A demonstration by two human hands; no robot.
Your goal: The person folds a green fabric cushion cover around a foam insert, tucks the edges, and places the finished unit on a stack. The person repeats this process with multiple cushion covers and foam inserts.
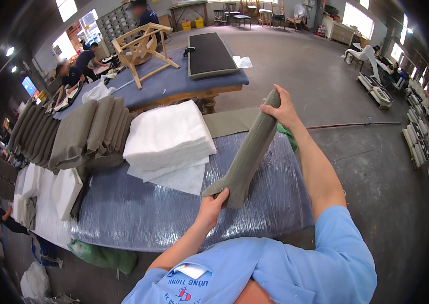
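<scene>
Both hands closed on one long grey-green fabric cover [247,154], held up above the right end of the surface [138,213] (plastic-wrapped, shiny blue-grey). Left hand [213,202] pinches the lower, flared end, thumb on top. Right hand [280,109] grips the upper, narrow end, fingers wrapped round it. Cover runs tilted between them, lower end near the person, upper end out past the far edge. Not touching the surface as far as I can tell.

Stack of white batting sheets [169,137] sits mid-surface toward the far edge, just left of the cover. Row of folded grey-green covers [85,134] further left, leaning against each other. White foam blocks [65,190] at the left end. Green bag [105,256] on the floor below the near edge.
</scene>
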